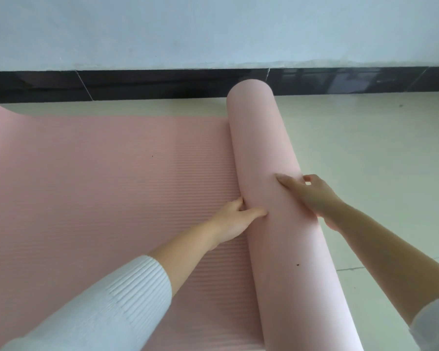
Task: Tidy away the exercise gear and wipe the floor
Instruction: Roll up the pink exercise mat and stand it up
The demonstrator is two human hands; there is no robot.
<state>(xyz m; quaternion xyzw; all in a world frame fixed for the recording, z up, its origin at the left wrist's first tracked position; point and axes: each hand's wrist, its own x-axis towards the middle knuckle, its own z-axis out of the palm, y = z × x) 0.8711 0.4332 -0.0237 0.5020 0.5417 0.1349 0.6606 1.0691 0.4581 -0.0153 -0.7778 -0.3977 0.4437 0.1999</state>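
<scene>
A pink ribbed exercise mat lies flat on the floor across the left half of the view. Its right end is wound into a thick pale pink roll that runs from the wall towards me. My left hand presses on the left side of the roll where it meets the flat mat, thumb on top. My right hand grips the right side of the roll, fingers spread over its top. Both sleeves are white.
Pale tiled floor stretches to the right of the roll. A black skirting strip runs along the base of the white wall, close to the roll's far end. The mat's far left corner curls up.
</scene>
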